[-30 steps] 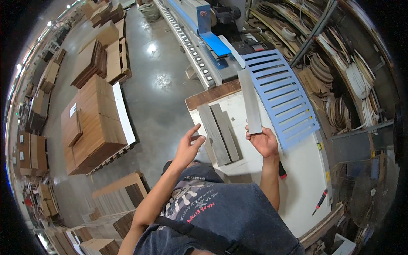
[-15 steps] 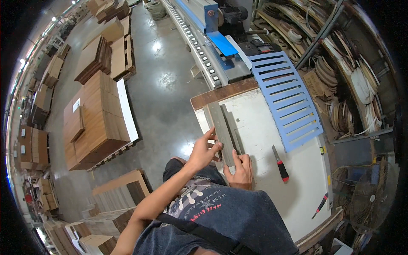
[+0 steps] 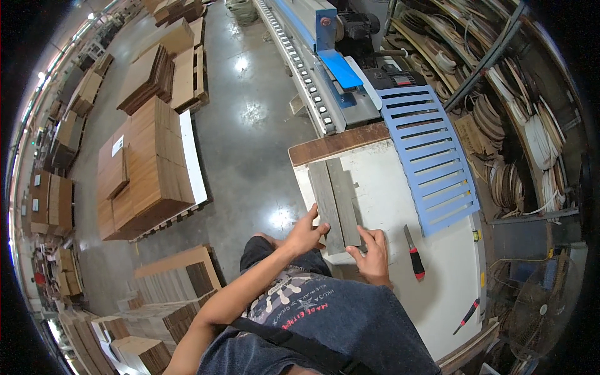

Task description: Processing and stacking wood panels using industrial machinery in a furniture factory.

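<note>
The floor (image 3: 231, 165) was grey and glossy, with patches of light shining in it. Stacks (image 3: 147, 162) of brown panels stood along the left. A machine (image 3: 326, 31) with blue parts stood beyond the white table (image 3: 381, 187), near a blue slatted grille (image 3: 435, 169). On the right, shelves (image 3: 484, 60) held coils (image 3: 505, 184) above a fan (image 3: 537, 312).

- The head camera, the left of a side-by-side fisheye pair, looks steeply down and forward over the wearer's printed T-shirt (image 3: 369, 312).
- Close below it are the left hand (image 3: 306, 235), the right hand (image 3: 374, 255) and the white worktable (image 3: 387, 194).
- Its wide field reaches up the concrete floor (image 3: 247, 156) at left and to the storage rack (image 3: 484, 58) at right, bending straight edges toward its rim.
</note>
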`<state>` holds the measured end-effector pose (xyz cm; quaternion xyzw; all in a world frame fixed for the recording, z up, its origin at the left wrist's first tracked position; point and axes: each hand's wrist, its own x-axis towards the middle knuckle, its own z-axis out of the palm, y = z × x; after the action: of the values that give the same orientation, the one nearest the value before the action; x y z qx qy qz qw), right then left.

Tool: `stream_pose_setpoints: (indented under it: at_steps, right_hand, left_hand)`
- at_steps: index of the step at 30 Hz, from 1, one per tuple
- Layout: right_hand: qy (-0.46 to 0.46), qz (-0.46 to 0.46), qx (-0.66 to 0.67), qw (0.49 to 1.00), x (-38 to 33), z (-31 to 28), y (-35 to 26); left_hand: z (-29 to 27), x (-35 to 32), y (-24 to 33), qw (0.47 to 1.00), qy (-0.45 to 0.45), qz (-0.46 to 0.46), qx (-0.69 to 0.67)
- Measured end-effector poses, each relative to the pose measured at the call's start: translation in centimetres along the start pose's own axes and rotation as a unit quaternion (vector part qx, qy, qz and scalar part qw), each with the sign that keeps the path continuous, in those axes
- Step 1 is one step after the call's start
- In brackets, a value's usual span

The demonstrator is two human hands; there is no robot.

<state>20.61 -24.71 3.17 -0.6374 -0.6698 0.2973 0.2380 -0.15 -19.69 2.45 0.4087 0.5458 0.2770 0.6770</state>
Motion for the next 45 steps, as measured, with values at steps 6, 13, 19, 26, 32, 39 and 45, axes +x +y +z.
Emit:
stream_pose_setpoints:
  at_steps: [6,13,19,26,32,39,45]
  right_hand:
    - [-0.009,0.008,0.093,0.996,4.5,0.7,-0.5]
    - [-0.143,0.062,0.066,0.986,9.7,-0.9,-0.1]
    - [-0.037,0.014,0.076,0.996,22.3,-1.8,3.6]
    - [0.116,0.012,-0.100,0.988,36.8,-1.3,4.8]
    - [0.127,0.002,-0.168,0.978,41.8,0.7,4.6]
    - [0.154,-0.020,-0.210,0.965,39.4,1.1,4.6]
    - [0.069,-0.001,-0.114,0.991,32.9,-1.5,6.6]
  left_hand:
    - [0.2,0.6,-0.9,0.999,0.010,-0.027,-0.023]
    - [-0.2,1.6,-1.9,0.999,-0.016,-0.020,-0.031]
    - [-3.3,0.7,-2.8,0.996,0.079,-0.034,-0.038]
    - [-8.2,-1.9,-11.4,0.921,0.029,-0.094,0.377]
    - [-7.6,-1.9,-18.3,0.934,-0.072,-0.091,0.338]
    - [-7.0,0.7,-20.9,0.940,-0.269,0.072,0.197]
    - [-8.1,5.4,-30.9,0.922,-0.280,0.072,0.256]
